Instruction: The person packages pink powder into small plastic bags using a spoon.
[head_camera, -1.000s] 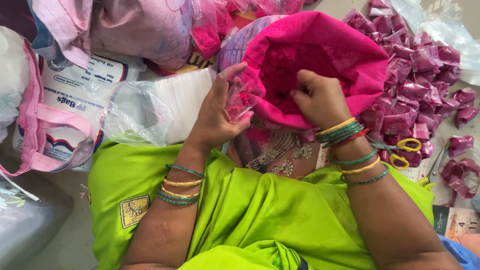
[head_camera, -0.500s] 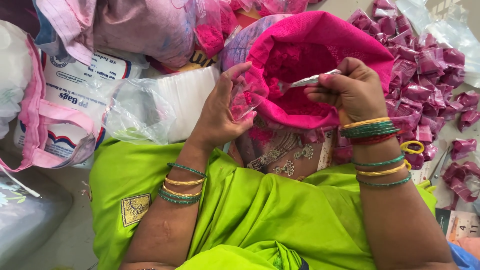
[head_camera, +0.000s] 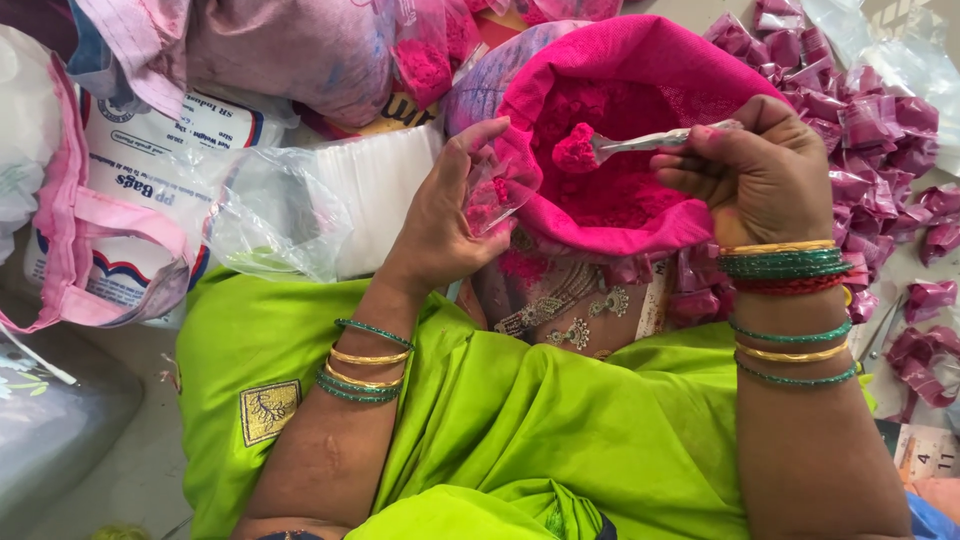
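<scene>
Cluttered floor: filled pink packets piled far right, clear bags left. Right hand fingers pinch spoon heaped with pink powder above open pink sack. Left hand fingers grip small clear pouch at sack's left rim.

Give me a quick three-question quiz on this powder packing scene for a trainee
1. True or false: the right hand holds a spoon loaded with pink powder.
2. What does the left hand hold? A) scissors B) small clear packet C) bangle
3. Where do the filled packets lie, on the person's left or right?

Key: 1 true; 2 B; 3 right.
</scene>
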